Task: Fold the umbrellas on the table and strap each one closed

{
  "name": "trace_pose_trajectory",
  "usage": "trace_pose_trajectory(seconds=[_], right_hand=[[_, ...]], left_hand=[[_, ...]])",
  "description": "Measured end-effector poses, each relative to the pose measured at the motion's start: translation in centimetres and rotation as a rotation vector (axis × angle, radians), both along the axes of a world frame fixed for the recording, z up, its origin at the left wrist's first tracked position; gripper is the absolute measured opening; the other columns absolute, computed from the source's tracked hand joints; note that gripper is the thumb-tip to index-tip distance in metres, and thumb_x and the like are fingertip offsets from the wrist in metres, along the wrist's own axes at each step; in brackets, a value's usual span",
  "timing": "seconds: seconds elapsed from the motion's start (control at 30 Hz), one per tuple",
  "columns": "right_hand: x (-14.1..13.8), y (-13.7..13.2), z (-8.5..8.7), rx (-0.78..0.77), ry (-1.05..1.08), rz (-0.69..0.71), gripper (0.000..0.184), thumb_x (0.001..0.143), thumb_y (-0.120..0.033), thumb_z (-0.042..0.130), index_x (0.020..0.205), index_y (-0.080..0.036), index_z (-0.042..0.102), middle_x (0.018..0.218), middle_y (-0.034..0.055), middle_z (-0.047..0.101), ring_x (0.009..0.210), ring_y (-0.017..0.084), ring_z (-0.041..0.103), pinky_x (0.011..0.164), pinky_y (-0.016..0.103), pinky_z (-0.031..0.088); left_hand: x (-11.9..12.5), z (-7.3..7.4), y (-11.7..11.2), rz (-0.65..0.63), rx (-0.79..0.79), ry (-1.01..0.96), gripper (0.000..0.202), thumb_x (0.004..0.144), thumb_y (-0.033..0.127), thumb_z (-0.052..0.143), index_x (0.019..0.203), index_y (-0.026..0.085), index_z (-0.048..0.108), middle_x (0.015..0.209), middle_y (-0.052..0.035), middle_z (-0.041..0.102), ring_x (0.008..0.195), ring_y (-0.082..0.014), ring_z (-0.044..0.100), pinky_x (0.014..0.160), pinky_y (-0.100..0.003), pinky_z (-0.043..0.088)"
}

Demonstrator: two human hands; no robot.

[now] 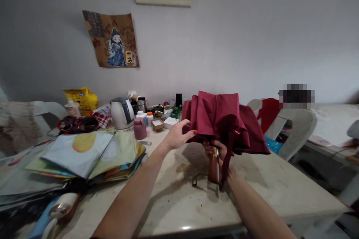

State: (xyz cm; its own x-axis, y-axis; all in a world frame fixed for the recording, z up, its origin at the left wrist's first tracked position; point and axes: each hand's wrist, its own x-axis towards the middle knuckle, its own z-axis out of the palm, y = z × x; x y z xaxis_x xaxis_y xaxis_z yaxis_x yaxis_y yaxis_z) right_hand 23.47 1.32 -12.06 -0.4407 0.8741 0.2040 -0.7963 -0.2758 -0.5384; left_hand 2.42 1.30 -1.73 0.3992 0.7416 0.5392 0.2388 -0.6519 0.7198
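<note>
Above the pale worktop (pixel 252 190), near its middle, a dark red folding umbrella (pixel 224 119) is being held upright, canopy collapsed and hanging in loose folds. Its long axis is running nearly vertical: the brown handle (pixel 214 168) is pointing down toward the worktop, the top of the canopy up toward the wall. The right hand (pixel 220 153) is wrapping closed around the shaft just above the handle, under the fabric, so its fingers are partly hidden. The left hand (pixel 181 134) is pinching the canopy's left edge between thumb and fingers, gripping a fold.

To my eye the cloth is being gathered, and doing it well probably means keeping the right hand steady as the pivot while the left is smoothing each panel the same way round the shaft, so no rib is catching. The dangling strap (pixel 228 157) looks worth keeping free of the folds. A stack of coloured sheets (pixel 84 155) is lying well apart on the left.
</note>
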Motion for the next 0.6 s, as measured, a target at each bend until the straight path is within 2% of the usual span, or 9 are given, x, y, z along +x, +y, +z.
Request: trace_pose_trajectory(seconds=[0.1,0.17,0.23,0.33,0.4,0.6], right_hand=[[0.4,-0.6,0.5,0.011,0.126,-0.028,0.018,0.072,-0.010,0.063,0.086,-0.015,0.054,0.073,-0.0013,0.060,0.052,0.003,0.052,0.045,0.009,0.047],[0.7,-0.9,0.7,-0.006,0.194,-0.028,0.019,0.073,-0.009,0.060,0.089,-0.017,0.052,0.075,-0.0006,0.059,0.056,0.004,0.054,0.046,0.010,0.048],[0.9,-1.0,0.9,-0.029,0.214,-0.021,0.021,0.073,-0.009,0.058,0.091,-0.018,0.051,0.076,-0.0006,0.058,0.056,0.004,0.055,0.046,0.011,0.049],[0.9,-1.0,1.0,-0.029,0.220,-0.035,0.023,0.073,-0.009,0.057,0.092,-0.018,0.049,0.076,-0.0010,0.058,0.054,0.004,0.054,0.045,0.011,0.049],[0.8,-0.9,0.9,-0.020,0.212,-0.045,0.023,0.073,-0.009,0.058,0.092,-0.017,0.049,0.075,-0.0010,0.058,0.053,0.003,0.053,0.046,0.010,0.049],[0.3,-0.8,0.4,0.025,0.147,-0.070,0.021,0.072,-0.009,0.061,0.090,-0.016,0.052,0.076,-0.0001,0.061,0.051,0.003,0.051,0.043,0.010,0.047]], left_hand=[[-1.4,-1.4,1.8,0.085,-0.337,-0.260,0.038,0.076,0.052,0.069,0.086,0.017,0.057,0.071,0.0022,0.059,0.060,-0.0094,0.052,0.058,-0.021,0.040],[-2.3,-2.8,2.7,0.169,-0.481,-0.288,0.043,0.072,0.055,0.072,0.077,0.016,0.054,0.062,0.0036,0.055,0.055,-0.0081,0.049,0.053,-0.020,0.036],[-2.7,-4.2,3.0,0.134,-0.597,-0.218,0.047,0.066,0.056,0.077,0.072,0.014,0.056,0.058,0.0005,0.058,0.052,-0.0101,0.052,0.051,-0.021,0.036],[-2.0,-5.6,2.7,0.002,-0.773,-0.156,0.053,0.062,0.058,0.081,0.076,0.011,0.061,0.062,-0.0093,0.066,0.056,-0.0173,0.061,0.055,-0.027,0.043],[-1.1,-6.0,2.3,-0.060,-0.829,-0.186,0.053,0.065,0.058,0.079,0.079,0.010,0.063,0.067,-0.0116,0.068,0.059,-0.0175,0.063,0.057,-0.028,0.044],[1.1,-6.0,1.3,-0.123,-0.849,-0.343,0.044,0.068,0.048,0.081,0.078,0.008,0.065,0.063,-0.0038,0.062,0.050,-0.0070,0.051,0.050,-0.022,0.034]])
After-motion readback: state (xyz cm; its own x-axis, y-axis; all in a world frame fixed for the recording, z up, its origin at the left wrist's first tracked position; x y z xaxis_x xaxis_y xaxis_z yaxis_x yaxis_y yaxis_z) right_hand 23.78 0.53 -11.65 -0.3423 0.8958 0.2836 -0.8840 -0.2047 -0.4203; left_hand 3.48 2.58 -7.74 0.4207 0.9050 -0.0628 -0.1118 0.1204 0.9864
